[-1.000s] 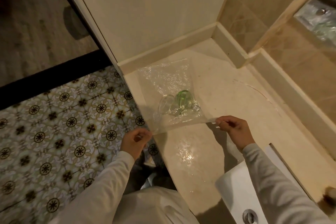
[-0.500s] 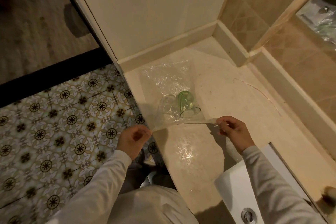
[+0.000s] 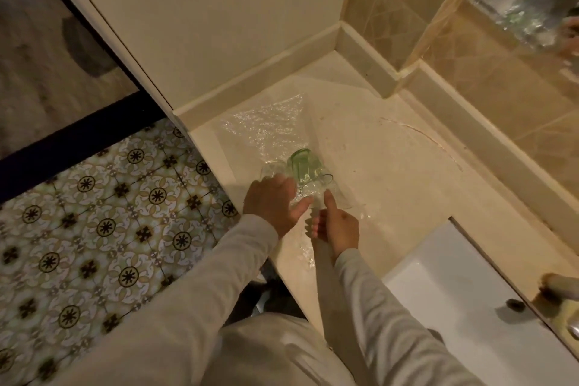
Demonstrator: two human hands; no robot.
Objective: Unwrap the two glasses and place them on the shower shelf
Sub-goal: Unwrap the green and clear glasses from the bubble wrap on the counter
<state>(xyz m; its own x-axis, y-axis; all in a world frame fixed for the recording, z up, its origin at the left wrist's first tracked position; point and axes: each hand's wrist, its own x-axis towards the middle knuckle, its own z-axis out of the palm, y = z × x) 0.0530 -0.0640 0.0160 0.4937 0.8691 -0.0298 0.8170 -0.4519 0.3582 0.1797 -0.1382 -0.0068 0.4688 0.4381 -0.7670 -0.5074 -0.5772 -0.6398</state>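
Two glasses lie on their sides on a sheet of clear bubble wrap (image 3: 269,128) spread over the beige counter (image 3: 391,166). The green glass (image 3: 305,166) is on the right and the clear glass (image 3: 271,169) touches it on the left. My left hand (image 3: 272,200) lies palm down over the near end of the clear glass with its thumb spread; its fingertips are blurred. My right hand (image 3: 336,226) is just below the green glass. Its index finger points up onto the wrap by the glass's rim and the other fingers are curled.
A white sink (image 3: 454,291) is set into the counter at the lower right, with a faucet (image 3: 560,287) at the right edge. A raised ledge (image 3: 360,50) and a mirror (image 3: 526,3) border the counter at the back. Patterned floor tiles (image 3: 109,213) lie on the left.
Both hands have let go of the wrap's near corners and moved inward to the glasses. The wrap's near edge has dropped onto the counter.
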